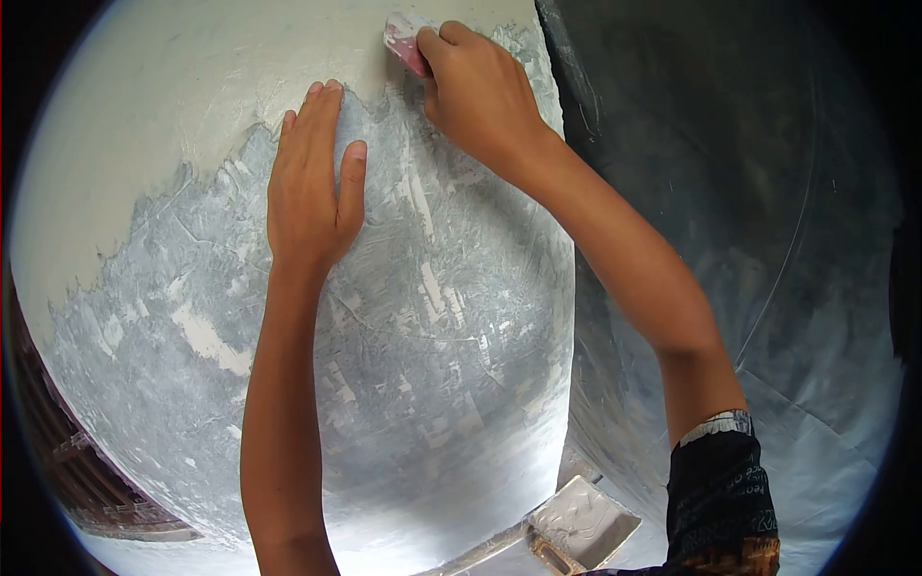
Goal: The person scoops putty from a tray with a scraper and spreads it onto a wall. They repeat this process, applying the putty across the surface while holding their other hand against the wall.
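Observation:
My right hand (485,96) is closed around a small pinkish scraper (408,48) with white paste on it. The scraper's blade lies against the upper part of a large curved surface (403,307). To its left, my left hand (312,182) rests flat on that surface, fingers pointing up and thumb apart, holding nothing. Smooth cream-white coating (173,86) covers the top and upper left. Below a ragged edge the surface is grey with streaky white patches.
A shallow tray (591,518) of whitish paste sits at the bottom, right of centre. Dark sheeting (730,202) with pale scratches fills the right side, beside the surface's straight edge. Brown slatted material (82,451) shows at the lower left.

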Demonstrator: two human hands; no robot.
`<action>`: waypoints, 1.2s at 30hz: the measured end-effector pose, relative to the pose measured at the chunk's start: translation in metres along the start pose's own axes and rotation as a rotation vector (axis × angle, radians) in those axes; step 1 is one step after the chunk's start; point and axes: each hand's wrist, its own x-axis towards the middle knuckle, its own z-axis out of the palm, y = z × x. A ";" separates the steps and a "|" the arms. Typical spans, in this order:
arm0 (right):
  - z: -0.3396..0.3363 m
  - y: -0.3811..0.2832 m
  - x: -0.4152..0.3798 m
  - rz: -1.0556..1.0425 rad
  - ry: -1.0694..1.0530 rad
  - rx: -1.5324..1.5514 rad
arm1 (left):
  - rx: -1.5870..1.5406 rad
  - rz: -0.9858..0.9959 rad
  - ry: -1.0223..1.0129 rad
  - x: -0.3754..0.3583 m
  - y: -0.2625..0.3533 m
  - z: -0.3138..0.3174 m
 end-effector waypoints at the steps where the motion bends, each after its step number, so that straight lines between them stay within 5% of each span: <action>1: 0.007 0.009 0.011 0.001 -0.003 0.000 | 0.006 -0.003 0.001 -0.001 0.000 0.000; 8: 0.016 0.003 -0.028 -0.099 -0.040 -0.046 | 0.006 0.012 0.038 -0.001 -0.003 0.000; 11: -0.010 -0.030 -0.062 -0.095 -0.067 0.196 | -0.028 0.018 0.040 0.000 -0.003 0.000; 20: -0.008 0.036 0.036 0.032 -0.023 0.042 | 0.016 0.013 0.037 -0.001 -0.003 0.001; 25: 0.031 0.045 0.003 -0.112 0.026 -0.060 | 0.017 -0.007 0.014 -0.001 -0.002 0.000; 30: -0.010 -0.025 -0.065 -0.095 -0.104 0.248 | -0.007 0.006 0.026 -0.001 -0.003 0.000; 36: -0.002 0.026 -0.001 -0.003 0.050 0.045 | 0.017 0.001 0.018 -0.001 -0.001 0.000</action>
